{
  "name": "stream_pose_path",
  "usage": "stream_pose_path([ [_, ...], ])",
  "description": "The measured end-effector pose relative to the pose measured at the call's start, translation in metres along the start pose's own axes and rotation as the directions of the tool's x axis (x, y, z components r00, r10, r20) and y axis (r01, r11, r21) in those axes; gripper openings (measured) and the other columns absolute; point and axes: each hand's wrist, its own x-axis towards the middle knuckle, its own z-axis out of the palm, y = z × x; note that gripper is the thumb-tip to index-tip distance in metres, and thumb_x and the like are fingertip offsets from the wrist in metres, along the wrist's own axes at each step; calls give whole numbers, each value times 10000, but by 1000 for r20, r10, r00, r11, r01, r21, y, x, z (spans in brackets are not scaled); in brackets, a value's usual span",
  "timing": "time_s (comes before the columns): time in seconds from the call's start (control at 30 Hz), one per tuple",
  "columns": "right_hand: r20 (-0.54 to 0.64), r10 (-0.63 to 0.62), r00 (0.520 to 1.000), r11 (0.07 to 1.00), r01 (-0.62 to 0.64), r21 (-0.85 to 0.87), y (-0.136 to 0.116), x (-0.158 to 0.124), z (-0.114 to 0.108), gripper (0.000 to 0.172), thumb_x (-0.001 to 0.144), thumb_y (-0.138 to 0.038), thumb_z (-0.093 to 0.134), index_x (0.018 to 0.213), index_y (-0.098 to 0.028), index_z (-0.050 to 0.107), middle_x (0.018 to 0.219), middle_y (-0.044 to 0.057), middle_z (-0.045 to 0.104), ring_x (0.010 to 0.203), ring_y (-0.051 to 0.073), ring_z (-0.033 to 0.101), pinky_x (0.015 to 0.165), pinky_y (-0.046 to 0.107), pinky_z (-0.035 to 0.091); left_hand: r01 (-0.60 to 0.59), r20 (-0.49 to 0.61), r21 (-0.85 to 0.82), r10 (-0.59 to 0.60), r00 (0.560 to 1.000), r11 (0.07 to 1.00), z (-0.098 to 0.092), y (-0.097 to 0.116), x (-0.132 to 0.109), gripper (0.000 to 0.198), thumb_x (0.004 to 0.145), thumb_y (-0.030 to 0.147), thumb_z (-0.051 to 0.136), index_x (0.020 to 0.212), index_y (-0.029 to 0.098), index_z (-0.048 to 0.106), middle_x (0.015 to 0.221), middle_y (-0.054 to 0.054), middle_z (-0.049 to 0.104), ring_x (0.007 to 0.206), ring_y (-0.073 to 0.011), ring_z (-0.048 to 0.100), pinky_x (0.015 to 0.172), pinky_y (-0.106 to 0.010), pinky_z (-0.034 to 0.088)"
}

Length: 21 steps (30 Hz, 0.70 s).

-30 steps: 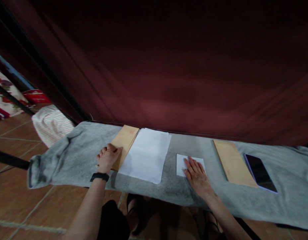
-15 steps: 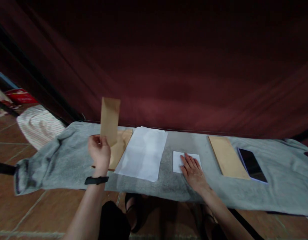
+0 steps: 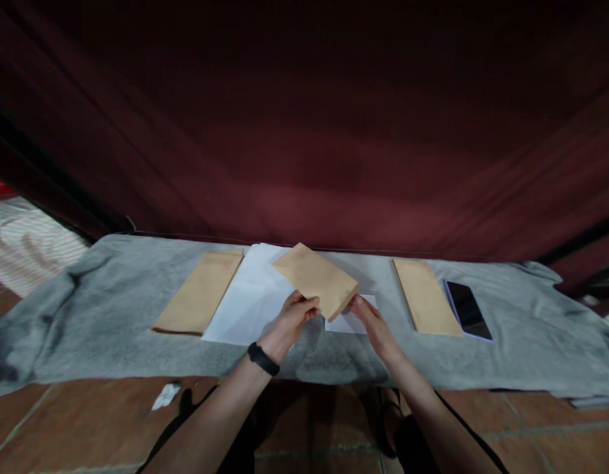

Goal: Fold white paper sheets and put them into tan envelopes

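A brown paper envelope [image 3: 317, 276] is held tilted above the grey cloth, over the right edge of the white sheets. My left hand [image 3: 291, 319] pinches its near long edge, thumb on top. At the envelope's right end, the fingers of my right hand [image 3: 373, 322] are closed on the corner; some fingertips are hidden behind it. Beneath lies a folded white paper [image 3: 348, 322], partly covered by the envelope and my right hand. White sheets [image 3: 245, 303] lie left of my hands, and more brown envelopes [image 3: 200, 293] lie to the left of those.
Another pile of brown envelopes [image 3: 425, 296] lies on the right, beside a dark-screened phone [image 3: 468, 309]. The grey cloth [image 3: 111, 309] covers a long narrow surface, backed by a dark red curtain [image 3: 314, 164]. A striped cloth [image 3: 27, 243] is at far left.
My left hand has brought the raised envelope right and down, over the middle. My right hand has left its flat rest on the white paper and taken the envelope's end.
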Motion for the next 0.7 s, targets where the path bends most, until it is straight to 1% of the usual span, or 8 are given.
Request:
stream_pose_path([
  [0.1,-6,110,994,963,-105,249,-8,-1,2,489,794,-608,725,1065,-201,714,1096,105,767,995,268,730,884,418,585,20,43,-7,-19,999,1000,8,-7,-4,384,568,271,877,887,170,689,901,-44,717,749,-140,654,663,-256,522],
  [0.17,-28,164,986,933,-146,330,-11,-1,3,428,729,-545,802,960,-200,701,992,95,783,893,252,747,796,375,602,16,71,-15,-15,997,1000,12,-12,-5,393,591,267,871,930,170,696,964,-58,724,789,-146,659,681,-255,521],
  [0.23,-11,177,984,916,-161,368,-14,-1,2,384,740,-529,786,922,-210,676,940,91,786,852,250,752,749,370,611,21,93,-37,-17,996,999,14,-16,-5,393,602,266,871,940,172,695,999,-65,725,800,-145,659,698,-257,520],
  [0.33,67,151,986,918,-165,362,-18,-1,-4,316,783,-496,735,928,-228,651,972,92,784,884,256,754,750,387,620,48,114,-84,-38,993,995,16,-20,-3,379,604,257,878,922,183,685,1006,-53,718,795,-129,654,711,-251,516],
  [0.4,82,156,984,914,-175,366,-19,0,-7,282,759,-450,756,901,-229,652,977,88,786,887,252,755,744,376,621,67,129,-99,-54,990,993,16,-21,-2,369,606,250,878,910,182,680,1003,-49,710,802,-124,650,714,-245,513],
  [0.47,50,181,982,902,-186,390,-19,0,-9,284,703,-412,802,864,-223,665,928,75,790,830,240,756,715,353,617,62,145,-87,-49,988,994,18,-21,-3,377,615,248,870,935,179,683,1019,-58,705,830,-133,651,722,-249,515],
  [0.57,-23,192,981,903,-168,395,-16,0,-7,318,650,-415,840,851,-214,696,827,35,783,714,207,735,662,321,595,-12,156,-27,16,988,1000,22,-22,-5,400,653,253,834,1014,182,677,1049,-70,700,878,-158,654,735,-265,520],
  [0.7,-142,84,986,966,-46,256,-13,3,-9,322,665,-468,814,825,-205,719,761,7,758,671,188,681,616,301,555,-135,167,158,109,980,978,24,-25,-3,301,734,268,753,1004,172,658,935,-59,705,804,-166,652,700,-279,512],
])
